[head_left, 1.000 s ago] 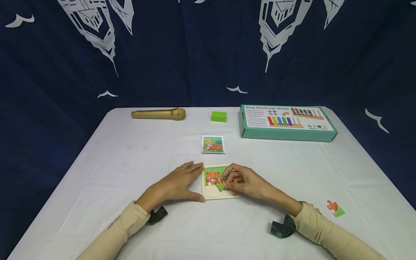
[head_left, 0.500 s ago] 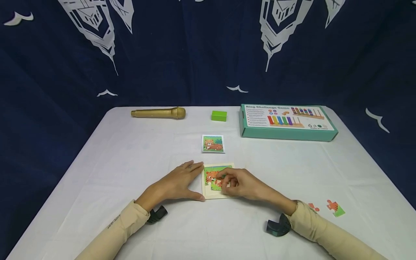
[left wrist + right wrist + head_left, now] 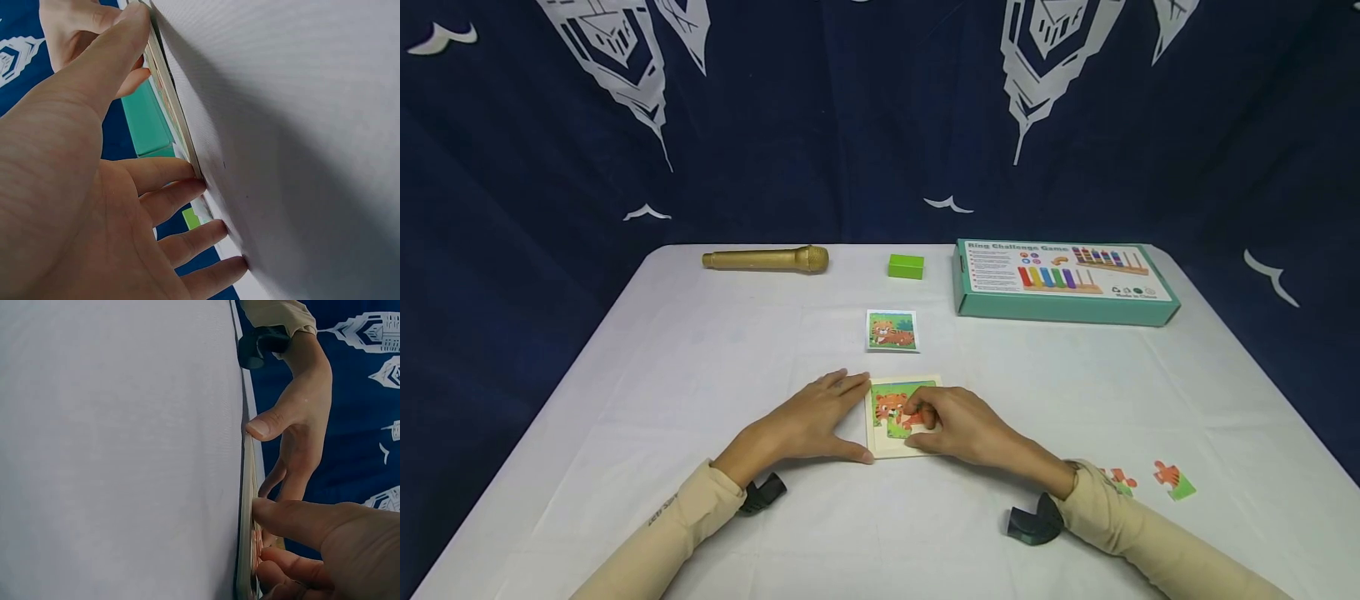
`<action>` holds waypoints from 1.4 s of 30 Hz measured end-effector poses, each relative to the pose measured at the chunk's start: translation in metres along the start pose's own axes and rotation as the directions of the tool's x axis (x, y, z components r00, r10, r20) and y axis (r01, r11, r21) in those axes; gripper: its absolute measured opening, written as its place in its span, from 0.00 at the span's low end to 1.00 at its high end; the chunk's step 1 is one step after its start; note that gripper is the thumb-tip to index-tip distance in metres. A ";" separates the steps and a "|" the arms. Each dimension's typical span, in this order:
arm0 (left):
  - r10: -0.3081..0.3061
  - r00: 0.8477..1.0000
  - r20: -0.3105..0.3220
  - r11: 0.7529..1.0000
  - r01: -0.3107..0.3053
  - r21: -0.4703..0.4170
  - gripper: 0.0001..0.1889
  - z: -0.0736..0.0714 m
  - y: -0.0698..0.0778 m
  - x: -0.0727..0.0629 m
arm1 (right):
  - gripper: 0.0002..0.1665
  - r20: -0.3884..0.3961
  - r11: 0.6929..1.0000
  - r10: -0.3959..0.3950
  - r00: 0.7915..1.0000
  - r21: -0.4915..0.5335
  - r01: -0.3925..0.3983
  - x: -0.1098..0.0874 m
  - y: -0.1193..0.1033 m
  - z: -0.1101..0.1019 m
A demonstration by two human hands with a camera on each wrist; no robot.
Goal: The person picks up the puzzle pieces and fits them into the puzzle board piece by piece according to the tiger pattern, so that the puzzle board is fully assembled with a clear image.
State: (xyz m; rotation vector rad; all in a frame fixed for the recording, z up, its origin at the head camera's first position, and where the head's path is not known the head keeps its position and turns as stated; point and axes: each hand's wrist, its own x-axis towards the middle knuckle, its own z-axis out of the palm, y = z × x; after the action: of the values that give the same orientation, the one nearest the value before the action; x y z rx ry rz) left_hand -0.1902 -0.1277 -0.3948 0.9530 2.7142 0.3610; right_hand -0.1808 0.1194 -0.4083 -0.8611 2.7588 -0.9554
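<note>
Pale square wooden puzzle tray [image 3: 887, 450] lies flat on the white cloth-covered table [image 3: 790, 542], nr. centre; clock dirs. below are from it. L hand [image 3: 808, 425] sits at 9 o'c., palm facing the tray, fingers long & spread, gripping nothing; thumb tip touches the tray's 7 o'c. corner, index tip the 10 o'c. corner. R hand [image 3: 962, 423] comes in from 4 o'c., fingers bent, thumb & index tips a bit apart, touching the picture area; can't tell if it pinches a piece, as the hand covers that part. In the tray, flat orange-&-green tiger pieces [image 3: 898, 429] show next to the R hand's fingertips, w/ bare pale wood along the 6 o'c. side. Two flat red-&-green jigsaw pieces [image 3: 1174, 481] lie off at 4 o'c., one partly behind the R sleeve [image 3: 1127, 517]. Small square tiger picture card [image 3: 892, 332] at 12 o'c., bright green rectangular block [image 3: 906, 267] beyond it, same dir. Gold mic [image 3: 765, 259] lies sideways at 11 o'c.; long teal cardboard game box [image 3: 1066, 308] w/ white printed top at approx. 1–2 o'c. Black curved wrist devices [image 3: 1036, 521] at 5 & 8 o'c. Navy curtain w/ white prints [image 3: 850, 125] hangs behind, 12 o'c.
</note>
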 end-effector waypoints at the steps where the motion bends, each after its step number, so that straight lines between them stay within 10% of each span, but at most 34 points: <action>1: -0.002 1.000 0.000 1.000 0.002 0.000 0.55 0.000 0.000 0.000 | 0.16 -0.002 1.000 0.000 1.000 -0.003 0.000 0.000 0.000 0.000; 42: -0.014 1.000 0.001 1.000 0.014 0.000 0.55 0.000 0.000 0.000 | 0.15 0.062 0.998 -0.067 0.996 -0.002 0.067 0.005 -0.012 0.006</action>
State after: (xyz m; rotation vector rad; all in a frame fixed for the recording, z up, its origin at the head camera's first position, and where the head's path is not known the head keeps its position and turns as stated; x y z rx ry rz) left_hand -0.1899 -0.1275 -0.3948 0.9330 2.7190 0.3575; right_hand -0.1775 0.1055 -0.4050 -0.9730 2.6965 -0.9182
